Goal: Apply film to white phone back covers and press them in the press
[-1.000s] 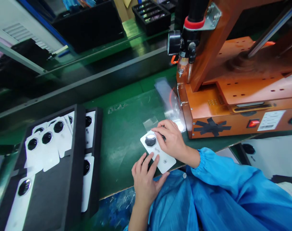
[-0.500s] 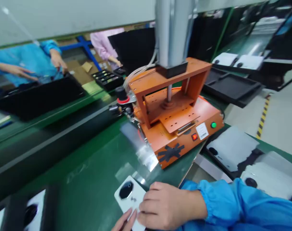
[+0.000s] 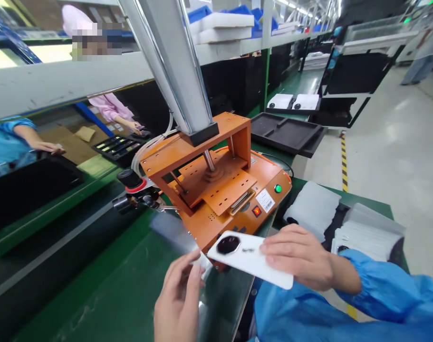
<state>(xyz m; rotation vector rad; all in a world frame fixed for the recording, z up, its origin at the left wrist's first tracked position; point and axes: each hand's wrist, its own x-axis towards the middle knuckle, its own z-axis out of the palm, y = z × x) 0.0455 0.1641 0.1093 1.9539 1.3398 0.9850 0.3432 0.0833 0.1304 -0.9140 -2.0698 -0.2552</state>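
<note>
My right hand (image 3: 300, 256) grips a white phone back cover (image 3: 248, 259) with a black octagonal camera window, held flat in the air in front of the orange press machine (image 3: 216, 190). My left hand (image 3: 178, 299) is raised just left of the cover, fingers pinched on the edge of a thin clear film (image 3: 173, 232) that stretches up toward the machine. Both hands hover above the green bench (image 3: 105, 294).
A black tray (image 3: 287, 135) lies beyond the machine. White covers in dark trays (image 3: 366, 232) sit at my right. Across the bench, other people's hands work near a black parts tray (image 3: 118, 147). A steel column (image 3: 173, 66) rises from the press.
The cover has been lifted off the bench and now rides in my right hand in front of the press. My left hand rose, pinching the clear film. The view swung up and right.
</note>
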